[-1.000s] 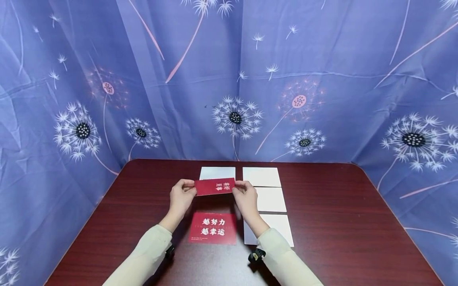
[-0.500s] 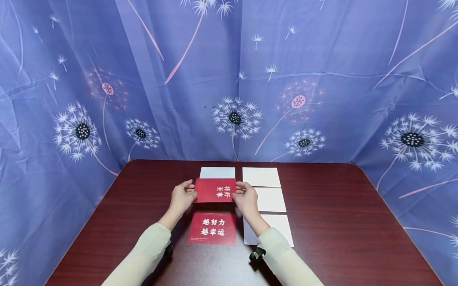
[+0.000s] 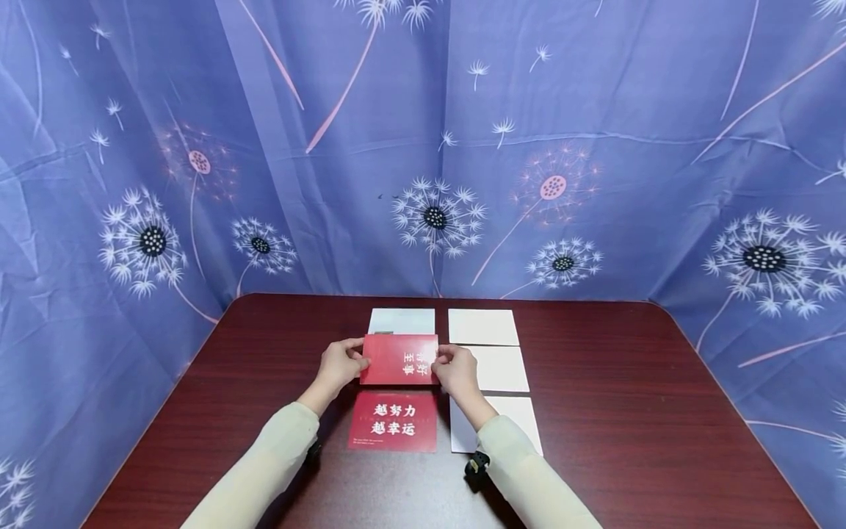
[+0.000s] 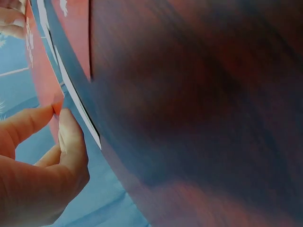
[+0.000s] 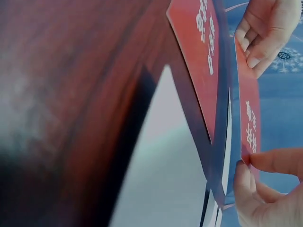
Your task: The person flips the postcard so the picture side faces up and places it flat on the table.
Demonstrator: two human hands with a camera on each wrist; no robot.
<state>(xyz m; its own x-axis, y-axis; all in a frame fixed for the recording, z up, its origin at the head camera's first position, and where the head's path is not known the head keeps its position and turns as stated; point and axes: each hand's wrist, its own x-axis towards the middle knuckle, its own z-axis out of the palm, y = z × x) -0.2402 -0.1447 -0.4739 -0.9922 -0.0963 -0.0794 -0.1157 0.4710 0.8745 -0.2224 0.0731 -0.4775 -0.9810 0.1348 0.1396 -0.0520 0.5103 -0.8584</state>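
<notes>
Both hands hold a red card (image 3: 390, 360) with white characters turned sideways. My left hand (image 3: 338, 369) pinches its left edge between thumb and fingers, and my right hand (image 3: 459, 373) pinches the right edge. From the right wrist view, the held card (image 5: 247, 104) is raised off the table and tilted. Just nearer to me, a second red card (image 3: 394, 441) lies flat with two lines of white characters. Behind the held card a pale card (image 3: 403, 320) is partly covered, a bit of printing showing at its near side.
Right of the red cards, white cards lie in a column: a far one (image 3: 484, 328), a middle one (image 3: 504, 369) and a near one (image 3: 515, 419), partly under the right forearm. The dark red wooden table (image 3: 608, 411) meets a blue dandelion-print curtain (image 3: 344, 220) at the back.
The held card has tipped from a steep slant to show more of its red face, and has come slightly toward me. Both hands keep their pinch on its edges.
</notes>
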